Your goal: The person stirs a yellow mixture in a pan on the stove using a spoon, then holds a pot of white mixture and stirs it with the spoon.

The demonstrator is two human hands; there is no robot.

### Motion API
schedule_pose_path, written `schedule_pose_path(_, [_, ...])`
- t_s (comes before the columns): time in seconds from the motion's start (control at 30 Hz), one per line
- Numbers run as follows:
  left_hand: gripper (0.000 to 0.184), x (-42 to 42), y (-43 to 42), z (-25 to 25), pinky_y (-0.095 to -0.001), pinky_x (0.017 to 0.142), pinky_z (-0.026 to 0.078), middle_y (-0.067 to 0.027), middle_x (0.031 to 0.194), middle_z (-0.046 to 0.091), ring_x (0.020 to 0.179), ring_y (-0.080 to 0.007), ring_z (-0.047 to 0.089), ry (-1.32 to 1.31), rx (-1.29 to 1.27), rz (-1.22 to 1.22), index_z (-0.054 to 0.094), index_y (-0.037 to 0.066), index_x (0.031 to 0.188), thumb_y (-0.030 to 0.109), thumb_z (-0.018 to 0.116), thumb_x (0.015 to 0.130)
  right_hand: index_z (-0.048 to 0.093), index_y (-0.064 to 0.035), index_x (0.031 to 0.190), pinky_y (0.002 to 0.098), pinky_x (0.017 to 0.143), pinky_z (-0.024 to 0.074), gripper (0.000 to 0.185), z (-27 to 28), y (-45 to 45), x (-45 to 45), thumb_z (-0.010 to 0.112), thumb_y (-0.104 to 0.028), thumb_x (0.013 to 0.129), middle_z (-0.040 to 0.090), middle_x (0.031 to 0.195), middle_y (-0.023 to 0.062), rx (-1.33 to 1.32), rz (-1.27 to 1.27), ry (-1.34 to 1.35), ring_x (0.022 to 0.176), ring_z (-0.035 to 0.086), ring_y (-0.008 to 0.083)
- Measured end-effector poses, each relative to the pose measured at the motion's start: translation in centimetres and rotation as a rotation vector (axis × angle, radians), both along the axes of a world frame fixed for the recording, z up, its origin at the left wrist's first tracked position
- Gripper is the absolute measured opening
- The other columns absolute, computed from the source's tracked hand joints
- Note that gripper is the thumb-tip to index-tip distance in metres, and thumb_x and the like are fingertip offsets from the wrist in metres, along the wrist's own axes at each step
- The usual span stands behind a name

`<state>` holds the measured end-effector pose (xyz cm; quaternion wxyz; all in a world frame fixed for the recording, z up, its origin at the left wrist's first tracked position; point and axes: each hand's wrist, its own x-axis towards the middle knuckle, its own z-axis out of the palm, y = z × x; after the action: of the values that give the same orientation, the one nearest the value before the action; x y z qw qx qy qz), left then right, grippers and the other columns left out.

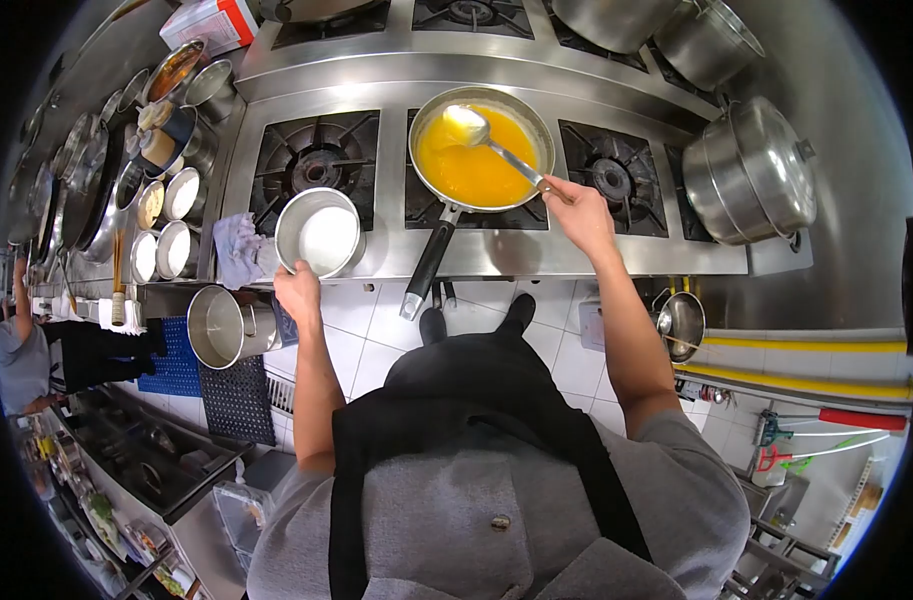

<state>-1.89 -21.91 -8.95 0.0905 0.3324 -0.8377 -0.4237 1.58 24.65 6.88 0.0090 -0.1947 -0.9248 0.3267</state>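
Note:
My right hand (581,215) is closed around the handle of a large metal spoon (513,160). The spoon's bowl, with something pale and shiny in it, is over the bright yellow-orange liquid (476,172) in a frying pan (546,137). That pan sits on the middle front burner, its black handle (431,262) pointing toward me. To the left, my left hand (298,295) grips the rim of a round metal pot (288,232) holding something white. The pot is tilted slightly toward me at the stove's front edge.
A crumpled cloth (238,250) lies left of the pot. Big lidded pots (746,175) stand at the right. Containers of white contents (178,250) line the left counter. Below hangs or stands a steel pot (216,328). Another person (26,355) is at far left.

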Motion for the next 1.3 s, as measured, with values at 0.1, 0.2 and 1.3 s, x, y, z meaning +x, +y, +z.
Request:
schedule_pose_path(0.1, [0.043,0.0,0.0,-0.2,-0.0515,0.093,0.054,-0.0321,0.104,0.075,0.101,-0.0475,0.073,0.009,0.011,0.002,0.075,-0.005,0.113,0.030,0.063,0.092,0.075,-0.0256,0.132,0.0429,0.094,0.0575,0.043,2.2,0.3,0.5,0.068,-0.042,0.094,0.080,0.112,0.0116,0.106,-0.050,-0.010,0.109,0.075,0.0333])
schedule_pose_path(0.2, [0.043,0.2,0.1,0.1,-0.0515,0.092,0.054,-0.0317,0.103,0.075,0.100,-0.0475,0.073,0.016,0.006,0.010,0.076,-0.005,0.113,0.031,0.063,0.091,0.073,-0.0284,0.135,0.0473,0.091,0.0582,0.042,0.8,2.5,0.2,0.069,-0.043,0.096,0.079,0.110,0.0149,0.273,-0.025,0.006,0.104,0.075,0.0367])
schedule_pose_path(1.3, [0.041,0.0,0.1,0.1,-0.0505,0.092,0.054,-0.0318,0.103,0.075,0.100,-0.0472,0.073,0.009,-0.002,0.001,0.076,-0.005,0.113,0.027,0.063,0.091,0.077,-0.0190,0.131,0.0314,0.065,0.0523,0.036,-2.2,1.1,-1.2,0.075,-0.030,0.097,0.073,0.077,0.0006,-0.104,0.004,0.061,0.065,0.065,0.0119])
